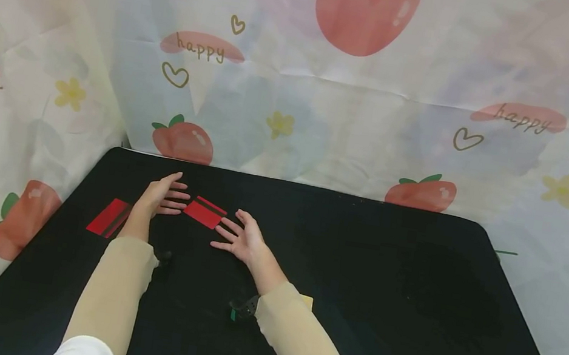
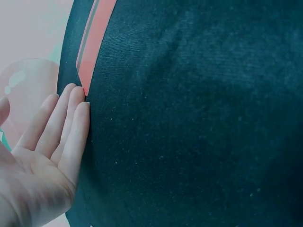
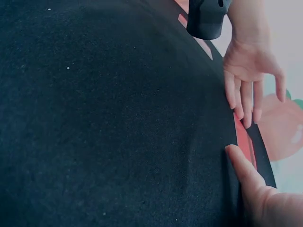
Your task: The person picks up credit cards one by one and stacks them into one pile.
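Note:
A red card with a dark stripe [image 1: 204, 212] lies flat on the black table between my two hands. My left hand [image 1: 163, 195] is on its left side, fingers straight and spread, with fingertips right at the card's edge. From the right, my right hand [image 1: 244, 239] faces it with fingers extended and palm turned inward, fingertips close to the card's right edge. Neither hand grips anything. A second red striped card [image 1: 108, 217] lies to the left, partly hidden behind my left wrist. In the right wrist view, the middle card [image 3: 243, 139] shows between both hands.
The black tabletop [image 1: 410, 294] has rounded far corners and meets a printed fabric backdrop [image 1: 346, 131] behind and at the left. Something yellow [image 1: 307, 302] peeks out beside my right sleeve, mostly hidden. A dark camera [image 3: 207, 19] sits on the left wrist.

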A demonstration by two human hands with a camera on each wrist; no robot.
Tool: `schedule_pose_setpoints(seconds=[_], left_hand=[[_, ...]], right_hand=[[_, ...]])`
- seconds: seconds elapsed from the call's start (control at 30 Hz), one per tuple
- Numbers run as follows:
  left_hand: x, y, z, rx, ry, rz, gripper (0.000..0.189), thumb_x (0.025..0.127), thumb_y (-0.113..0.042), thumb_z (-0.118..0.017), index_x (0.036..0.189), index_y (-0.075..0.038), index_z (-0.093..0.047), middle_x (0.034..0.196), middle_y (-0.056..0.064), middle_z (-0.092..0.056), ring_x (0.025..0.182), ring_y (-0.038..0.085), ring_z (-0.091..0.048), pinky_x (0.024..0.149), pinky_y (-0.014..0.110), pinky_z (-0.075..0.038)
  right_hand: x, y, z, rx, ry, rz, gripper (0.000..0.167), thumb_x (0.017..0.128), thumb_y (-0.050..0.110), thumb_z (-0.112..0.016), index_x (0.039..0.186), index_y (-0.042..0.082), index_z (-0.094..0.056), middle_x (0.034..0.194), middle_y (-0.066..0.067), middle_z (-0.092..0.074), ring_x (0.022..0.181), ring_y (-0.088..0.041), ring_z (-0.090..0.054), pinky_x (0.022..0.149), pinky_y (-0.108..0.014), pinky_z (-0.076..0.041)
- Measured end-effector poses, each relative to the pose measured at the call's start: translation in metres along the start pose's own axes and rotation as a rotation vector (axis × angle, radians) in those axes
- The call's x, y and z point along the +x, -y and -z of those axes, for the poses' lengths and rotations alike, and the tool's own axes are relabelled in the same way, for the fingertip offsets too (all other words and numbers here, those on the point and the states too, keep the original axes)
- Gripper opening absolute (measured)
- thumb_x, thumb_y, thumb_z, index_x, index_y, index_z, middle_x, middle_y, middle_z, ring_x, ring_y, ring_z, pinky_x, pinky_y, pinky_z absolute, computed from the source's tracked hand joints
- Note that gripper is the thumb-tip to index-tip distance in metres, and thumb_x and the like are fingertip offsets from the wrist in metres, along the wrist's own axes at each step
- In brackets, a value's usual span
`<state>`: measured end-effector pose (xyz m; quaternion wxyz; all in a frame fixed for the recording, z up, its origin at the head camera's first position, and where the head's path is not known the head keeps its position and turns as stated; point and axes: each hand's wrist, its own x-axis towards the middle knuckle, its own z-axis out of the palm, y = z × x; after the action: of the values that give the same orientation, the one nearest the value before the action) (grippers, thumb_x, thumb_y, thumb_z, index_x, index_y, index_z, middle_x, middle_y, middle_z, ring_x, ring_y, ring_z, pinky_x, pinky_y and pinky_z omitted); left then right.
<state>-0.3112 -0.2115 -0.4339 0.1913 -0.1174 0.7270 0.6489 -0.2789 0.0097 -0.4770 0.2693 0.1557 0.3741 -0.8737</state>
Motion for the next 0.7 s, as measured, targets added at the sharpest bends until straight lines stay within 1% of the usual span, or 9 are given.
schedule_pose_setpoints(seconds=[0.2,0.3,0.47,0.6,0.7], left_hand=[[0.003,0.004,0.002,-0.061,0.031,0.027,0.067,0.095,-0.049,-0.031,0.142,-0.002,-0.027,0.139,0.023,-0.036,0.125,0.037,-0.039,0.101,0.045,-0.037],[0.010,0.011,0.006,-0.090,0.037,0.047,0.067,0.095,-0.050,-0.033,0.143,-0.003,-0.027,0.139,0.022,-0.037,0.124,0.032,-0.043,0.100,0.041,-0.039],[0.020,0.022,0.011,-0.089,0.026,0.048,0.063,0.096,-0.047,-0.035,0.142,-0.005,-0.030,0.138,0.021,-0.039,0.117,0.025,-0.051,0.097,0.037,-0.043],[0.020,0.023,0.009,-0.087,0.013,0.056,0.058,0.096,-0.041,-0.040,0.141,-0.005,-0.032,0.136,0.020,-0.041,0.112,0.022,-0.055,0.095,0.036,-0.044],[0.019,0.022,0.008,-0.059,-0.003,0.058,0.054,0.096,-0.034,-0.045,0.140,-0.004,-0.035,0.133,0.019,-0.046,0.110,0.020,-0.057,0.094,0.035,-0.045]], right_hand=[[0.000,0.001,-0.001,-0.007,-0.012,-0.003,0.055,0.097,0.030,-0.039,0.144,0.011,-0.018,0.142,-0.019,-0.035,0.127,-0.036,-0.038,0.099,-0.063,-0.029],[0.002,0.001,0.000,-0.010,-0.012,-0.004,0.055,0.097,0.030,-0.039,0.144,0.010,-0.019,0.141,-0.019,-0.036,0.127,-0.036,-0.038,0.099,-0.062,-0.029],[0.003,0.000,0.001,-0.013,-0.011,-0.003,0.054,0.097,0.030,-0.039,0.144,0.010,-0.020,0.141,-0.018,-0.036,0.126,-0.036,-0.039,0.099,-0.062,-0.030],[0.002,0.001,0.001,-0.016,-0.009,-0.003,0.053,0.097,0.030,-0.040,0.143,0.010,-0.022,0.141,-0.018,-0.036,0.126,-0.035,-0.039,0.099,-0.062,-0.031],[0.002,0.000,0.002,-0.021,-0.003,0.001,0.053,0.097,0.029,-0.040,0.143,0.010,-0.023,0.141,-0.017,-0.036,0.126,-0.035,-0.040,0.098,-0.061,-0.031]])
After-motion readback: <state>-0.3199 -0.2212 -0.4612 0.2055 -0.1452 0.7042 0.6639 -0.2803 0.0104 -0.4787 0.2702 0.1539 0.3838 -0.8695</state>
